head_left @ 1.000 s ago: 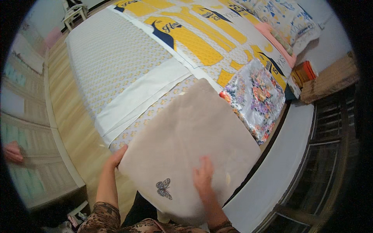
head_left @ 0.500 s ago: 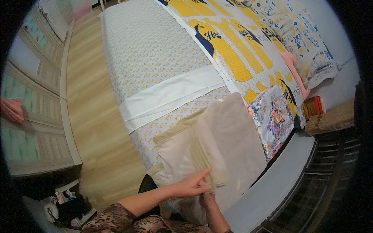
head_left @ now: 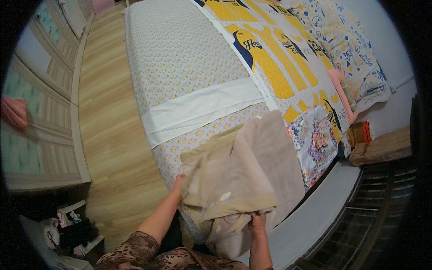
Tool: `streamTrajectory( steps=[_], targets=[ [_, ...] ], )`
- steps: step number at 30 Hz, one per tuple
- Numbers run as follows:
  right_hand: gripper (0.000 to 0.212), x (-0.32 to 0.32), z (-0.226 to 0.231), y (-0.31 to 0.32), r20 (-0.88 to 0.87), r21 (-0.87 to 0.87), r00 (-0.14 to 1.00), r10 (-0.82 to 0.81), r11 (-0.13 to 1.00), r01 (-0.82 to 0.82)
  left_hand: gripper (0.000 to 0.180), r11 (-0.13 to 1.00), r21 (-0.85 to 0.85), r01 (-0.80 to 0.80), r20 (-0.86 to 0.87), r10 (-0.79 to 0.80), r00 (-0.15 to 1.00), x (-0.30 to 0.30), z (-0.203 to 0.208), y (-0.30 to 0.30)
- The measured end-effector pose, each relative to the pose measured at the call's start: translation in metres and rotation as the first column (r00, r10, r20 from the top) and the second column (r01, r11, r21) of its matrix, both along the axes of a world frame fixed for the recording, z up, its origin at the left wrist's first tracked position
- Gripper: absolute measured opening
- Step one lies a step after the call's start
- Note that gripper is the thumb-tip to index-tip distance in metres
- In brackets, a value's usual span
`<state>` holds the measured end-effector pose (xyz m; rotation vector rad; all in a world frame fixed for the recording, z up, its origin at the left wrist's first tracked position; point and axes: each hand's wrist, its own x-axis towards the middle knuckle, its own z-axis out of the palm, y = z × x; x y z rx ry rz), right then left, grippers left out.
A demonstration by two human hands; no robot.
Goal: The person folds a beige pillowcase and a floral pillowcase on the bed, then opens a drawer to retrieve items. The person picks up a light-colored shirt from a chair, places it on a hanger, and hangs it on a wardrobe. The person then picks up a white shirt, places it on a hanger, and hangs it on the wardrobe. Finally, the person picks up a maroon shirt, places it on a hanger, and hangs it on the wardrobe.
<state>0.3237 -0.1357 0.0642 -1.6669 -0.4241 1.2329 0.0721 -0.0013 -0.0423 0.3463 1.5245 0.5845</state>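
Observation:
A beige blanket [head_left: 274, 157] with a khaki border lies in loose folds on the near end of the bed. My left hand [head_left: 179, 183] grips its left edge; the fingers are mostly hidden by the cloth. On the near side, my right hand [head_left: 257, 221] is closed round the bordered edge, its fingertips tucked behind the fabric. Between the two hands the cloth bulges up, and part of it droops past the near end of the bed.
The bed [head_left: 180, 58] has a small-flowered sheet with a white cloth strip [head_left: 202, 110] across it. Yellow printed fabric [head_left: 279, 58] covers its right side. A floral cushion [head_left: 315, 139] touches the blanket. Wardrobe doors [head_left: 40, 130] stand left, beyond the wooden floor [head_left: 108, 148].
My left hand has left the middle folds beside my right hand and moved left to the blanket's edge. My right hand has shifted slightly right, and the folds have been spread wider.

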Motion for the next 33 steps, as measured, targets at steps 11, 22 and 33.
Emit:
streamTrajectory(
  steps=[11,22,33],
  targets=[
    [0.039,-0.047,0.117,0.081,0.111,0.053,0.492,0.863,0.489,-0.871,0.016,0.832,0.499,-0.241,0.292,0.100,0.951,0.052,0.028,-0.045],
    [0.058,-0.036,0.118,0.142,0.671,-0.568,-0.017,0.742,0.499,-0.655,0.016,0.207,0.764,0.611,-0.575,-0.212,0.790,0.106,0.144,-0.077],
    [0.034,0.030,0.087,0.113,0.727,-0.448,0.209,0.654,0.682,-0.578,0.022,0.671,0.474,0.570,-0.659,-0.159,0.735,0.020,0.023,-0.042]
  ],
)
